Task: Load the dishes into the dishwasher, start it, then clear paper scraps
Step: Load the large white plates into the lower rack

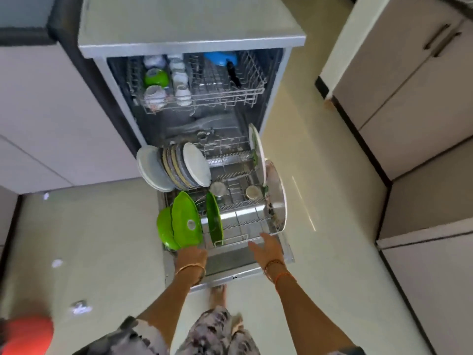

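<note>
My left hand [192,254] curled on the loaded lower rack's [231,239] front edge, right hand [266,248] open-fingered beside it.

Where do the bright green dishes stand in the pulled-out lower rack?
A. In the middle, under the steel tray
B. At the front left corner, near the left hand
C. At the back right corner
B: the green dishes stand upright at the lower rack's front left, just beyond the left hand.

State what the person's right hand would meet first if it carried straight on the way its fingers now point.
Probably the front edge of the pulled-out white wire lower rack: the right hand, fingers straight, points at it from just in front. Depth is unclear, so it may be touching already.
</note>
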Action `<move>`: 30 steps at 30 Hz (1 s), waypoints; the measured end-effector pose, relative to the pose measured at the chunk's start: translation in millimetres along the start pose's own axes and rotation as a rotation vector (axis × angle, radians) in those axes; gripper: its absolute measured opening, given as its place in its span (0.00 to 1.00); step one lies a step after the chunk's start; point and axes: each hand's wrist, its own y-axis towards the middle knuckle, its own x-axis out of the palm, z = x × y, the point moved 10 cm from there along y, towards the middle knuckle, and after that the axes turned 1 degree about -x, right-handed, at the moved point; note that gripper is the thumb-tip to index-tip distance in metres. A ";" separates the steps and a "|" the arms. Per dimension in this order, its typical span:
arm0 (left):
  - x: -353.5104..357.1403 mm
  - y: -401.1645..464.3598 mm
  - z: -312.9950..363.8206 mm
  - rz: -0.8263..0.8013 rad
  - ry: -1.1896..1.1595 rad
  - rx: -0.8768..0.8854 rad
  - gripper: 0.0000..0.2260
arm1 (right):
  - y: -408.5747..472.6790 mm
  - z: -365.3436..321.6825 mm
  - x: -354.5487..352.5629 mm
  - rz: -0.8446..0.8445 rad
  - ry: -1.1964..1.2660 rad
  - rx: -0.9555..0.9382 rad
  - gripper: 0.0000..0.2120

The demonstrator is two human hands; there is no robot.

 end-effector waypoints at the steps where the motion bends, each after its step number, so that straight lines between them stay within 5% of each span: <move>1: -0.8 3.0 -10.9 -0.004 -0.053 -0.076 0.14 | 2.2 -1.0 8.2 -0.055 0.093 0.035 0.24; 4: 8.3 13.1 -27.2 -0.048 -0.182 -0.286 0.17 | 15.6 -2.1 22.8 -0.171 0.150 0.096 0.20; 8: 54.2 36.8 -33.3 -0.122 -0.488 -0.478 0.14 | 53.7 32.0 38.4 -0.127 0.267 0.264 0.13; 10: 94.8 52.4 -36.5 -0.186 -0.709 -0.600 0.20 | 88.2 60.5 54.9 -0.119 0.333 0.370 0.11; 14: 165.4 93.0 -34.8 -0.265 -1.077 -0.746 0.21 | 138.2 106.9 90.9 -0.093 0.545 0.598 0.14; 19: 226.7 141.6 -9.6 -0.294 -1.374 -0.747 0.18 | 194.7 146.0 161.0 -0.167 0.925 0.783 0.14; 24: 233.9 168.6 7.1 -0.256 -1.357 -0.594 0.17 | 211.7 134.3 183.0 -0.158 1.191 0.825 0.12; 30: 223.6 181.5 2.4 -0.182 -1.253 -0.516 0.16 | 212.6 128.6 168.7 -0.255 0.907 0.732 0.15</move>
